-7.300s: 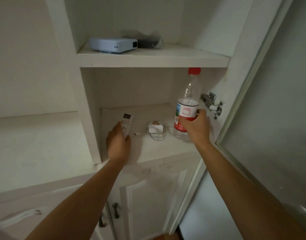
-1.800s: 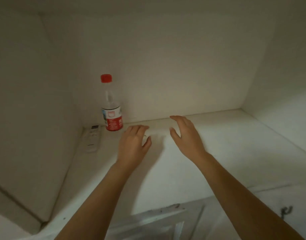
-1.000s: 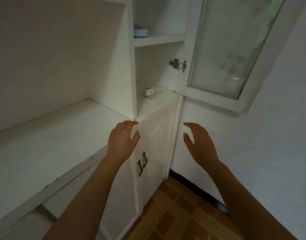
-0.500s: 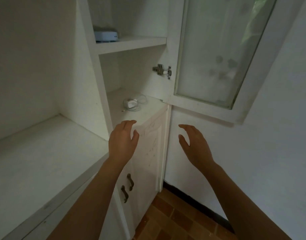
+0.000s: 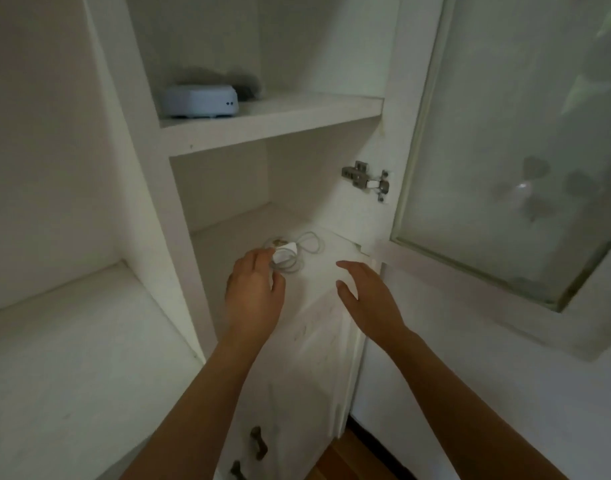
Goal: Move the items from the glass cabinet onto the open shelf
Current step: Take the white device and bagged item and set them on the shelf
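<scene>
A white charger with its coiled white cable lies on the lower shelf of the glass cabinet. My left hand reaches in, and its fingertips touch the charger's left side; the fingers are not closed around it. Just to the right, my right hand hovers over the shelf's front edge, fingers spread, holding nothing. On the cabinet's upper shelf sits a pale rounded box device with a dark object behind it. The open shelf lies to the left.
The frosted glass door stands swung open on the right, its hinge on the cabinet's side wall. A white upright panel separates cabinet and open shelf. Below are lower cabinet doors with dark handles and a wood floor.
The view swung from the open shelf back to the cabinet. Both hands, empty, moved forward into the lower compartment, and my left hand now touches the charger.
</scene>
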A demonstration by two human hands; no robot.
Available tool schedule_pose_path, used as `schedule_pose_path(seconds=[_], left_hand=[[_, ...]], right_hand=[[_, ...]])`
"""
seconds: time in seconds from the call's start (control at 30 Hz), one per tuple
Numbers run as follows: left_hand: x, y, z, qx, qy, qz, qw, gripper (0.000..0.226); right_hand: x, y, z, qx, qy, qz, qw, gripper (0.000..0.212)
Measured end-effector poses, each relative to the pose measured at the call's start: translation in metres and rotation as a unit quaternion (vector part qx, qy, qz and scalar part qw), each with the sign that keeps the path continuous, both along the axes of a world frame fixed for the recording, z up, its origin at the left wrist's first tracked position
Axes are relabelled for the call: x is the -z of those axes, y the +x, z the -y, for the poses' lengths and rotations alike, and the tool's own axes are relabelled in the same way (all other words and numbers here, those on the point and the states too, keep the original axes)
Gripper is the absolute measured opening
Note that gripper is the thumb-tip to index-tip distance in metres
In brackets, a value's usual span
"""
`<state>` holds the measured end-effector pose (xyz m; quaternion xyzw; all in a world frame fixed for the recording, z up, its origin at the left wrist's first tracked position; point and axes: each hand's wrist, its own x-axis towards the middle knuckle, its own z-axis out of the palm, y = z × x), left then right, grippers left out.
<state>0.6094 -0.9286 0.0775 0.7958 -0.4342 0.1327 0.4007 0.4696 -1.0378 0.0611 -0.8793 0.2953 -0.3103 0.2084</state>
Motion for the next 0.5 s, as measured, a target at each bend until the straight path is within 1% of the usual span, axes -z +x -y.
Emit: schedule_pose_path(seconds=[0.17,0.33,0.5], left_hand=[[0.022,0.001,0.01,-0.095,0.024,-0.025,0.995,0.038],[0.037,-0.001,0.016,-0.188,0.039,-0.064,0.979,0.039],[0.043,-0.004,0.02,-0.246,0.042,-0.09,0.964,0.036]], right_hand=[[0.002,0.029,0.031,-0.086,0.021,0.01,0.996,0.037],[0.0,0.041,0.06,-0.173,0.01,-0.008,0.985,0.038],[0.0,0.042,0.079,-0.234,0.014,0.003,0.972,0.037]])
